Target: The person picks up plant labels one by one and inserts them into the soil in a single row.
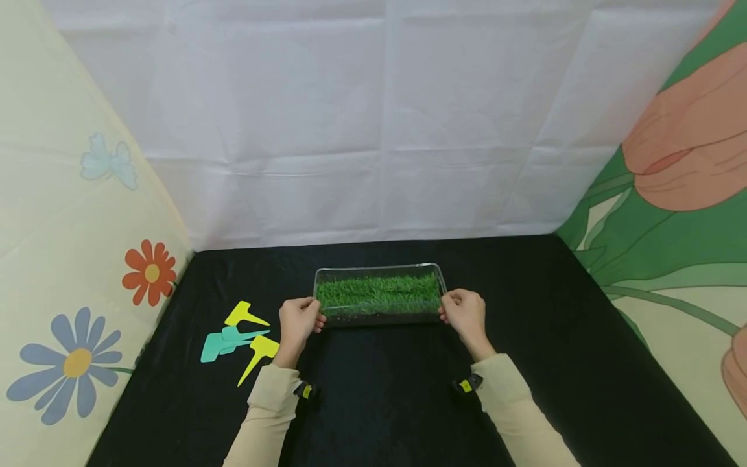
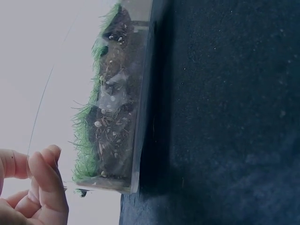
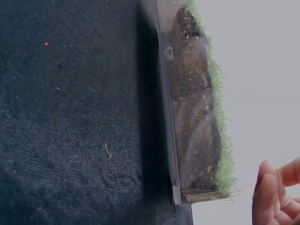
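A clear plastic planter box (image 1: 379, 318) of green grass (image 1: 379, 292) stands at the middle of the black-covered table. My left hand (image 1: 299, 321) pinches its rim at the near left corner between thumb and fingers. At the near right corner my right hand (image 1: 465, 318) pinches the rim in the same way. Through the see-through wall in the left wrist view, dark soil (image 2: 112, 131) with pale grains shows beneath the blades. The right wrist view shows soil (image 3: 194, 131) against the wall too. Whether the box touches the cloth all along its base, I cannot tell.
Left of my left hand lie plant labels: a yellow one (image 1: 242, 314) at the back, overlapping teal ones (image 1: 217, 345), and another yellow label (image 1: 264, 348) beside my wrist. A white cloth backdrop (image 1: 373, 130) hangs behind. A small plant scrap (image 3: 108, 152) lies on the black cloth.
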Tool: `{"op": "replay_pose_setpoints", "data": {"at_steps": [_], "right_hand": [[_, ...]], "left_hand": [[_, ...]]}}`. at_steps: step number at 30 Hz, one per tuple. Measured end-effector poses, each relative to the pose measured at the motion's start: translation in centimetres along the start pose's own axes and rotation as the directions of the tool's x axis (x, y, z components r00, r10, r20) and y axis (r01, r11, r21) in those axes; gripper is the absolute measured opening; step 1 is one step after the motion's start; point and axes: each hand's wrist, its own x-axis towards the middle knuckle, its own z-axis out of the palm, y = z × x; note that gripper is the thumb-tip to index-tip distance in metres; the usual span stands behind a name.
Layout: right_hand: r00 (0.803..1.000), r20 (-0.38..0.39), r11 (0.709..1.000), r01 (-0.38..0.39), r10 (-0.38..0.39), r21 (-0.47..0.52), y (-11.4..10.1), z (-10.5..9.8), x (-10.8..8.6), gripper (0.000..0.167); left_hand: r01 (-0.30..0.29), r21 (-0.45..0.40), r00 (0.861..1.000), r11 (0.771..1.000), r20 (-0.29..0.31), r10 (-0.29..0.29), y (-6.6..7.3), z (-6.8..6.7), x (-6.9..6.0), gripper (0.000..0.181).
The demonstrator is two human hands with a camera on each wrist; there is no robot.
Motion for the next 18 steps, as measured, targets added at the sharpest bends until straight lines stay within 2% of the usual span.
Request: {"op": "replay_pose_setpoints", "data": {"at_steps": [6,18], "right_hand": [[1.000,0.010,1.000,-0.001,0.001,-0.010,-0.27,-0.26,-0.18,0.016],[1.000,0.010,1.000,0.025,-0.025,-0.016,-0.25,-0.40,-0.76,0.015]], "left_hand": [[0.020,-0.010,1.000,1.000,0.004,-0.020,0.22,-0.08,-0.23,0.024],[0.009,-0.019,1.000,1.000,0.012,-0.009,0.15,-0.33,-0.72,0.026]]}}
